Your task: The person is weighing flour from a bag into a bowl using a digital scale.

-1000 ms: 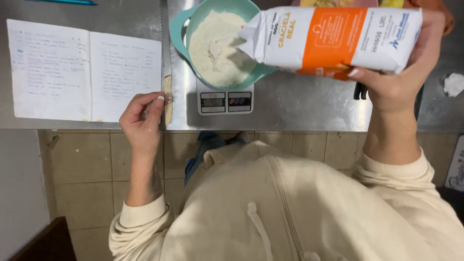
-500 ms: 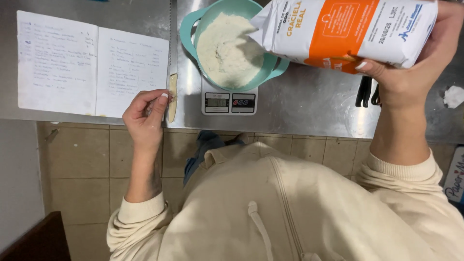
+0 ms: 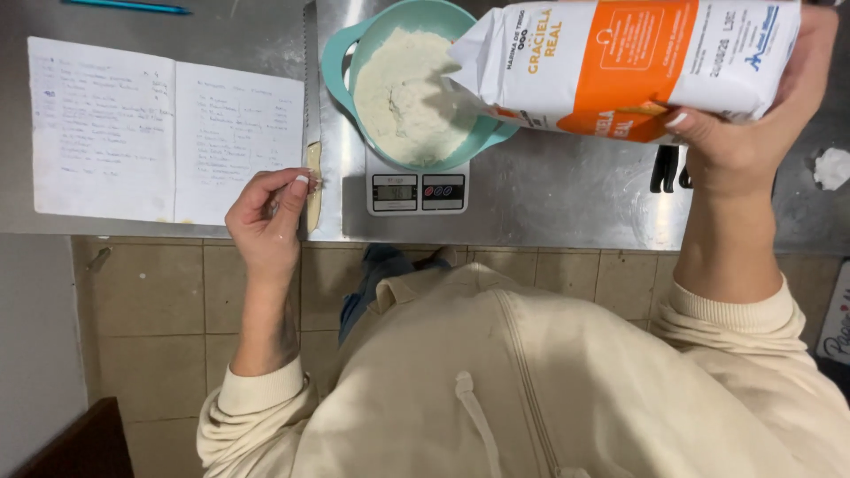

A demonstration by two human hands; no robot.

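Right hand (image 3: 739,124) grips flour bag (image 3: 620,62) upper right, tipped over bowl (image 3: 416,84); soft, heavyish paper, best held mid-body. Left hand (image 3: 266,217) loosely curled, empty, at bench (image 3: 549,190) edge.

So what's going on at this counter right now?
A person's right hand tips a white and orange flour bag over a teal bowl of flour that sits on a kitchen scale. The left hand rests at the counter edge beside an open notebook.
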